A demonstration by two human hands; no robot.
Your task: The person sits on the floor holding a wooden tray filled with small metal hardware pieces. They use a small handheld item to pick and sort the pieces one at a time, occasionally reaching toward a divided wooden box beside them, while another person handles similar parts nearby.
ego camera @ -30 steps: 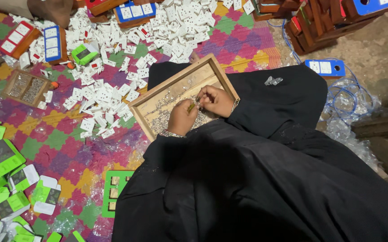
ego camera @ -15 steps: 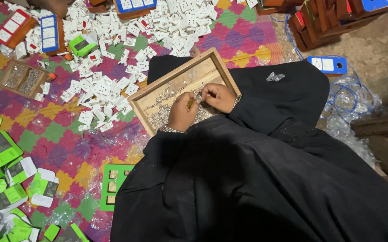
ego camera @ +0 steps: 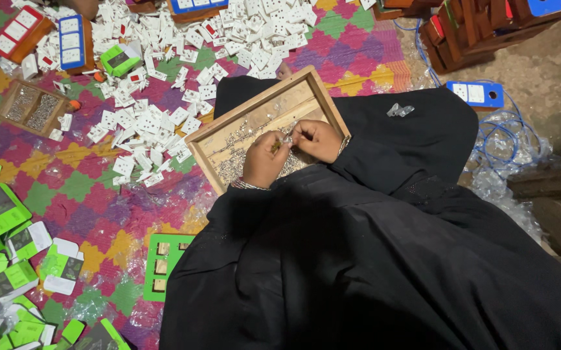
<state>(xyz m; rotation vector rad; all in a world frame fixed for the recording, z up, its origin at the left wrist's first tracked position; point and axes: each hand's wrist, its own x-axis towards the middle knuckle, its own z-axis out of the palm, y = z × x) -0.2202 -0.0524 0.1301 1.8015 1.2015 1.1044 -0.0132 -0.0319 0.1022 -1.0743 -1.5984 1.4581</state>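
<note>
Hands unmoved, left hand [ego camera: 262,162], right hand [ego camera: 319,139], pinching small metal piece [ego camera: 285,140], wooden tray [ego camera: 262,107]

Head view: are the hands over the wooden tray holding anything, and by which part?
Both the left hand and right hand pinch something small between their fingertips above the wooden tray of small metal parts; what it is and where it is gripped cannot be told.

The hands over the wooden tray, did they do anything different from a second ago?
Hardly. Both hands stayed together over the wooden tray of small metal bits, the left hand and right hand still pinching something tiny between them. Only the view slid a little. The white switch parts on the mat stayed put.
</note>
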